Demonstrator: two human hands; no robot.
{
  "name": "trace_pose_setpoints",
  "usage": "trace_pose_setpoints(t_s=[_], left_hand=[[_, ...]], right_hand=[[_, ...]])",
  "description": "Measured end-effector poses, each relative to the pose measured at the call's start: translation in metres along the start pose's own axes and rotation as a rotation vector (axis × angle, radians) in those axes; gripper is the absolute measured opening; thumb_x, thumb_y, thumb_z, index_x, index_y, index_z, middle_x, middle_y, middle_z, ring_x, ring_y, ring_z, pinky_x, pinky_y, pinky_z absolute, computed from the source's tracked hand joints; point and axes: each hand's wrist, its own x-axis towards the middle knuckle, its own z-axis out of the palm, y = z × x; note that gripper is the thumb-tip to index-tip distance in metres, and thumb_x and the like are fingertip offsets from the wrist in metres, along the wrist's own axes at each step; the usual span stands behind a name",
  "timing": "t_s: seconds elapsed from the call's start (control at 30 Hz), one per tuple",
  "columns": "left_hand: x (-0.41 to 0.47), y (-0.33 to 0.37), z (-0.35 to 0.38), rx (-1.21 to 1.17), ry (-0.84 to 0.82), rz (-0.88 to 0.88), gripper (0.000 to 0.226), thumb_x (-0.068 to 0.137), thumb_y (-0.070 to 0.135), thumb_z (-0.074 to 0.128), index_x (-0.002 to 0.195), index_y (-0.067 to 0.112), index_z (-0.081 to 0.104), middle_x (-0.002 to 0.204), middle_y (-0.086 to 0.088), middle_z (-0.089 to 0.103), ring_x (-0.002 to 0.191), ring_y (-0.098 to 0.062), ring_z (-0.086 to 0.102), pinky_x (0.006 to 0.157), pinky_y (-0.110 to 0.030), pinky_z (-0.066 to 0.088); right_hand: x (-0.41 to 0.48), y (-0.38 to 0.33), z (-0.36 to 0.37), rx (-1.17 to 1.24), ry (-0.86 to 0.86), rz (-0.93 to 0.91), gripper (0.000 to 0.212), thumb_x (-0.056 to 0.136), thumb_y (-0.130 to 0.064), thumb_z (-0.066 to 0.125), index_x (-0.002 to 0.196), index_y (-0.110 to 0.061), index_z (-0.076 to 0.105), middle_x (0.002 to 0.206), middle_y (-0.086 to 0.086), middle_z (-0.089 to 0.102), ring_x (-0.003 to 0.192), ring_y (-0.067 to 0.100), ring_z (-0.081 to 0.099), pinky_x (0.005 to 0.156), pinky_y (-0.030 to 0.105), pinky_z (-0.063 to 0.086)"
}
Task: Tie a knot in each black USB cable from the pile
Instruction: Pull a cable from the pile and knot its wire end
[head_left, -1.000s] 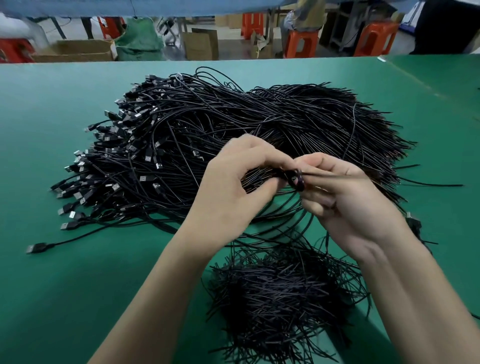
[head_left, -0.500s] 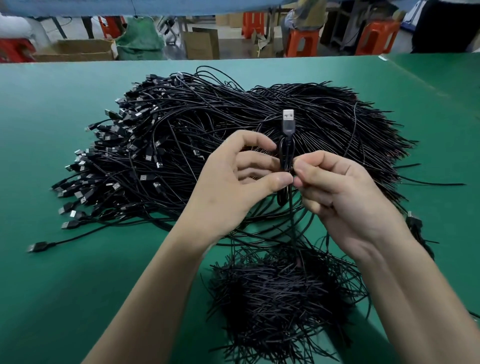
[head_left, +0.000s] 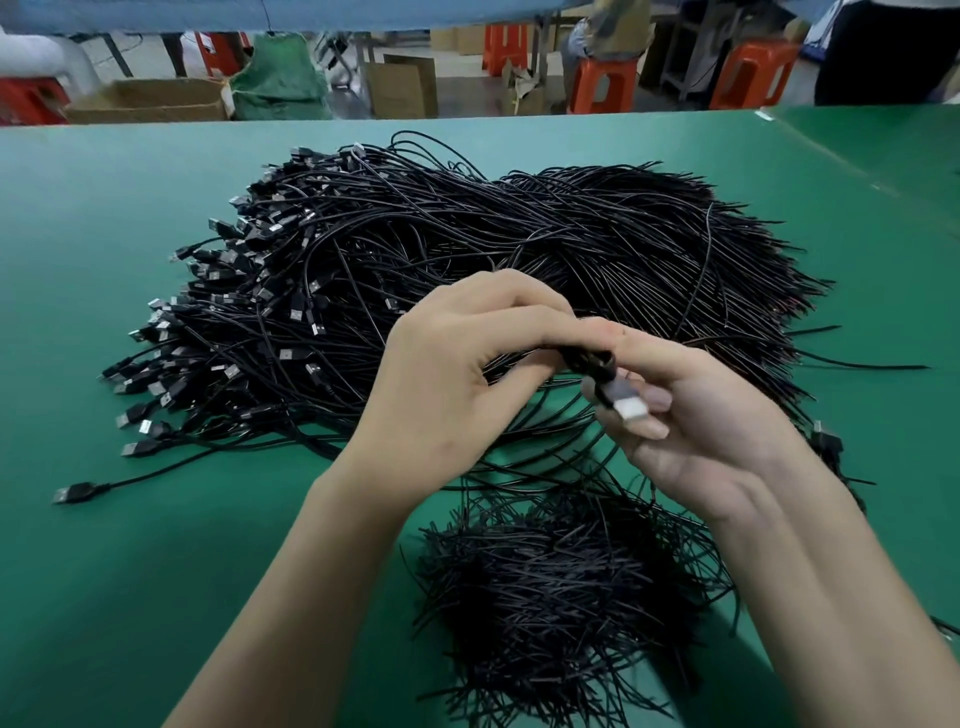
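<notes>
One thin black USB cable with a silver plug is up in the air between both hands, just over the near edge of the big pile of long black cables. The cable is bunched into a small loop. Its plug pokes out toward the person and lies across the fingers of the right hand.

The right hand's grip pinches the loop between the thumb and first finger, most likely so the loop cannot spring open. The left hand has its fingers curled round the other side of the loop, and its grip pinches it too. I think the plug end is being fed through the loop to make the knot. The knot does not look pulled tight yet. Holding the cable up high likely keeps it from catching on the others.

Most plugs in the pile point to the left, and many cables look left to do. Close to the person sits a small heap of short black wiry pieces. I cannot tell what they are. Both heaps rest on the green table.
</notes>
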Motion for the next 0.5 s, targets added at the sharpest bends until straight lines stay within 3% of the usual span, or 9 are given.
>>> trace_pose_setpoints(t_s=[0.1,0.2,0.27,0.33,0.4,0.5], left_hand=[[0.000,-0.001,0.001,-0.133,0.070,-0.230,0.031,0.089,0.012,0.080,0.116,0.028,0.078,0.102,0.016,0.076,0.096,-0.006,0.071,0.078,-0.023,0.050],[0.000,-0.002,0.006,-0.361,0.106,-0.450,0.030,0.087,0.014,0.082,0.114,0.026,0.078,0.097,0.010,0.079,0.080,-0.004,0.072,0.073,-0.027,0.056],[0.000,0.001,0.013,-0.454,0.101,-0.526,0.033,0.087,0.006,0.080,0.116,0.021,0.077,0.098,0.003,0.080,0.075,-0.008,0.070,0.075,-0.032,0.059],[-0.001,0.004,0.021,-0.447,0.073,-0.569,0.038,0.086,-0.002,0.076,0.118,0.017,0.076,0.092,0.003,0.078,0.072,-0.009,0.069,0.075,-0.035,0.062],[-0.002,0.006,0.025,-0.401,0.005,-0.568,0.039,0.086,-0.002,0.075,0.119,0.019,0.077,0.086,0.005,0.075,0.068,-0.002,0.064,0.070,-0.023,0.058],[-0.005,0.004,0.024,-0.241,-0.121,-0.534,0.030,0.091,0.018,0.079,0.118,0.029,0.079,0.088,0.016,0.077,0.070,0.008,0.063,0.068,-0.007,0.046]], right_hand=[[-0.001,0.002,0.001,-0.230,0.047,-0.186,0.007,0.082,-0.015,0.069,0.080,-0.018,0.076,0.067,-0.002,0.062,0.046,0.003,0.041,0.042,0.013,0.032],[-0.003,0.003,-0.002,-0.651,0.151,-0.402,0.011,0.095,-0.032,0.069,0.091,-0.023,0.075,0.079,-0.012,0.069,0.069,0.001,0.059,0.060,0.017,0.046],[-0.003,0.004,-0.003,-0.762,0.141,-0.466,0.011,0.095,-0.033,0.069,0.098,-0.025,0.075,0.087,-0.009,0.075,0.079,0.001,0.066,0.068,0.017,0.051],[-0.004,0.006,-0.004,-0.772,0.117,-0.429,0.006,0.094,-0.028,0.072,0.096,-0.024,0.076,0.089,0.003,0.076,0.081,0.013,0.072,0.062,0.022,0.054],[-0.007,0.004,-0.011,-0.800,0.146,-0.417,0.003,0.091,-0.025,0.075,0.088,-0.024,0.076,0.083,0.008,0.075,0.074,0.017,0.073,0.053,0.026,0.054],[-0.015,-0.005,-0.028,-0.907,0.279,-0.429,0.012,0.092,-0.026,0.075,0.083,-0.018,0.071,0.074,0.004,0.075,0.061,0.016,0.074,0.046,0.030,0.054]])
